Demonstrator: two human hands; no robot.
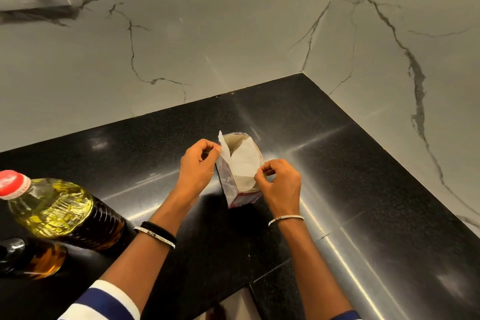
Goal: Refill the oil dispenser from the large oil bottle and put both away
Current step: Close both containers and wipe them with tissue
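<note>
On the black counter, head view: my 2 hands work at 1 open carton standing upright. My left hand pinches the white paper liner at the carton's left rim; my right hand pinches the liner's right edge. Well apart to my left stands the capped large oil bottle, with the oil dispenser just nearer me.

Left: oil bottle, dispenser nearer (carton centre).

Red-capped oil bottle beside dispenser
</note>
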